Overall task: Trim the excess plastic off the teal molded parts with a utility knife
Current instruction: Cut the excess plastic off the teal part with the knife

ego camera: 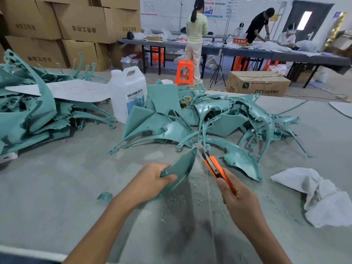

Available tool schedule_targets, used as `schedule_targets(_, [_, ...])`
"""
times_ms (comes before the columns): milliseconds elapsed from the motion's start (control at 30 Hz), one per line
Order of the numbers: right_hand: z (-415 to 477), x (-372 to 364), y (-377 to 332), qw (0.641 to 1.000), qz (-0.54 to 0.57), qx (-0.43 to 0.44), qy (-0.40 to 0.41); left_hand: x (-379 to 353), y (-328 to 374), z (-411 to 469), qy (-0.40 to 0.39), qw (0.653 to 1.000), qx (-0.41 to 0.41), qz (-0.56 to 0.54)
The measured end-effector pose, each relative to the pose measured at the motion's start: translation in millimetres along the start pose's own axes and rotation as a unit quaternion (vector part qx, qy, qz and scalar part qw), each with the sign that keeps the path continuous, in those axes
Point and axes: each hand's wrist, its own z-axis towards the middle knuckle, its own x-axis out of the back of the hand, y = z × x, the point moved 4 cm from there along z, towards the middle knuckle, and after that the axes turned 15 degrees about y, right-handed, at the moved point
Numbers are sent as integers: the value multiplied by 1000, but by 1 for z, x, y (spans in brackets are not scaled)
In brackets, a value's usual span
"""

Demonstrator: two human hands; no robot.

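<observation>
My left hand (152,182) grips the near end of a curved teal molded part (182,166), thumb on top, holding it tilted above the grey table (66,187). My right hand (238,197) holds an orange utility knife (215,168), its blade (200,148) lying along the part's right edge near its far tip. Teal shavings (198,189) lie on the table under the part. A large heap of teal parts (209,119) sits just beyond, and a second heap (32,115) fills the left side.
A white jug (127,92) and a white sheet (72,90) stand between the heaps. A crumpled white cloth (320,195) lies at the right. A small teal offcut (104,196) rests by my left wrist. Cardboard boxes (76,29) and people at a far table (247,51) fill the background.
</observation>
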Motion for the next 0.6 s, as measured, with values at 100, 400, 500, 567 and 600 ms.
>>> schedule_targets(100, [-7,-1,-7,1000,6,31,0,-2,-1,-1,1,1000,-7,10])
schedule_targets(400, [-3,-28,-18,998,28,49,-29,3,2,1,12,1000,-1,-17])
schedule_targets(500, [-4,-29,-13,999,22,43,-18,3,2,0,3,1000,4,-25])
schedule_targets(567, [-1,-25,-2,1000,8,14,23,3,1,0,-1,999,8,-32])
schedule_targets(600, [1,-20,8,999,6,-18,47,2,0,0,-5,1000,8,-28])
